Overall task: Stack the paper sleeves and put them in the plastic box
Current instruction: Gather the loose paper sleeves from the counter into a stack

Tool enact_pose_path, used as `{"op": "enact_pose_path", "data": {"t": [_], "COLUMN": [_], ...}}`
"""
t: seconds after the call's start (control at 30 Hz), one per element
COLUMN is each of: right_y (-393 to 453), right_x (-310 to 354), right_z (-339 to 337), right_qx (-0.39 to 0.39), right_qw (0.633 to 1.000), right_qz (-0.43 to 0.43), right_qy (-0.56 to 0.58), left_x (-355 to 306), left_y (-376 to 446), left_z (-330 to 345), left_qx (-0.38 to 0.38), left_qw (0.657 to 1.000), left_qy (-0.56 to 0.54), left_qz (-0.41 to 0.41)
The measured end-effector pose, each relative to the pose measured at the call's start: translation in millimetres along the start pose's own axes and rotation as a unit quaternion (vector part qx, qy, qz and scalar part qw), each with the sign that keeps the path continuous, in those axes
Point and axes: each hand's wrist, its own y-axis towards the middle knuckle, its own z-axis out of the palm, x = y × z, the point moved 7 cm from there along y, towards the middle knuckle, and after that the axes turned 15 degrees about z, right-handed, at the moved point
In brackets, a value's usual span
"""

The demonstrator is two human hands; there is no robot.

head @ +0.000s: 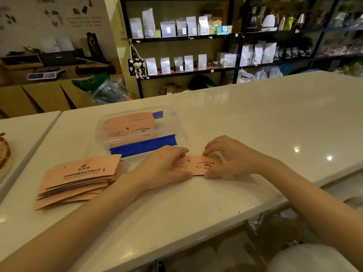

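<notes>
A small stack of pink paper sleeves (199, 165) printed with a coffee cup lies flat on the white counter. My left hand (164, 166) grips its left end and my right hand (229, 157) pinches its right end. Just behind them stands the clear plastic box (172, 118) with blue clips, holding several upright pink sleeves (129, 124). A loose fanned pile of pink sleeves (78, 179) lies on the counter to the left of my left hand.
The white counter (255, 114) stretches right and back. A second white surface (21, 130) lies at the left with a brown object (4, 152) at its edge. Shelves of coffee bags (176, 46) stand behind the counter.
</notes>
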Motion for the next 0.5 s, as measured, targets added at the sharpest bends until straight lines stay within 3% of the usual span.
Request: {"op": "enact_pose_path", "data": {"t": [0.17, 0.5], "right_y": [-2, 14], "right_x": [13, 86], "right_z": [-14, -33], "right_qx": [0.005, 0.018], "right_qw": [0.999, 0.993], "right_qz": [-0.016, -0.096], "right_qy": [0.032, 0.064], "left_x": [-3, 1], "left_y": [-7, -61], "left_z": [-20, -93], "left_qx": [-0.028, -0.16], "left_qw": [1.0, 0.987], "left_qy": [-0.009, -0.011], "left_qz": [-0.001, -0.013]}}
